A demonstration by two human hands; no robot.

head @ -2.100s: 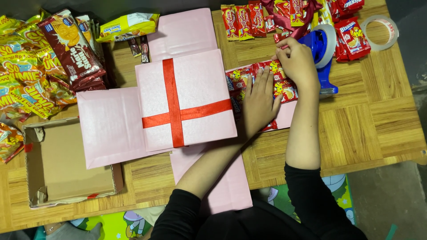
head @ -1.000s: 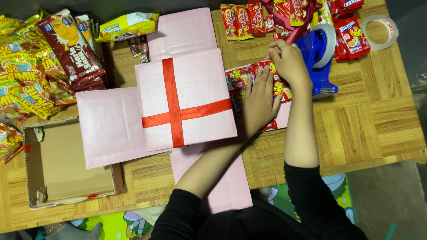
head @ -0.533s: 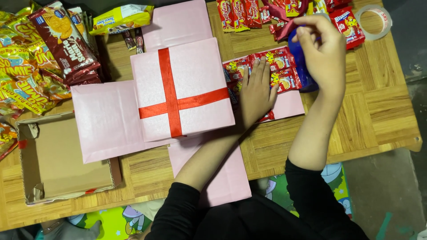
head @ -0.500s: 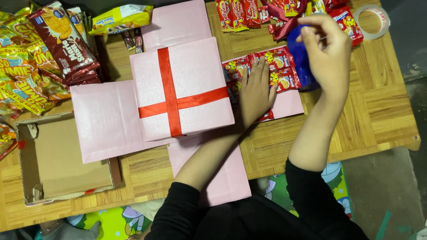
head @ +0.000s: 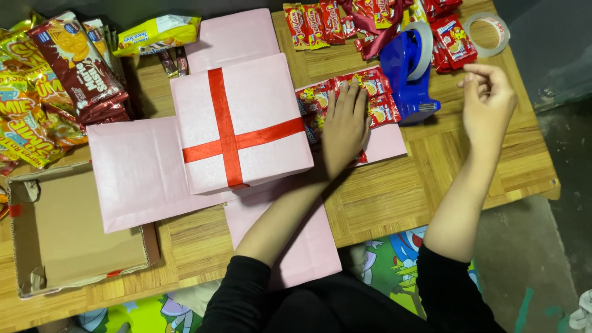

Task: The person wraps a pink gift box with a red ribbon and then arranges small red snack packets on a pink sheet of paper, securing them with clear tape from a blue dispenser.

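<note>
A pink wrapped box (head: 259, 92) with a red ribbon cross (head: 225, 123) stands on spread pink flaps (head: 132, 176) on the wooden table (head: 431, 185). My left hand (head: 345, 126) lies flat, fingers apart, on red snack packets (head: 376, 83) on the right flap beside the box. My right hand (head: 490, 105) hovers right of a blue tape dispenser (head: 407, 71), thumb and forefinger pinched together. I cannot see whether clear tape is between them.
A loose tape roll (head: 487, 34) lies at the table's far right corner. More red packets (head: 320, 24) line the back edge, and yellow and maroon snack packs (head: 43, 92) pile at the left. An open cardboard tray (head: 74, 234) sits at front left.
My right hand has left the tape dispenser and moved right and down, away from it. My left hand stays pressed on the packets. The view has shifted slightly.
</note>
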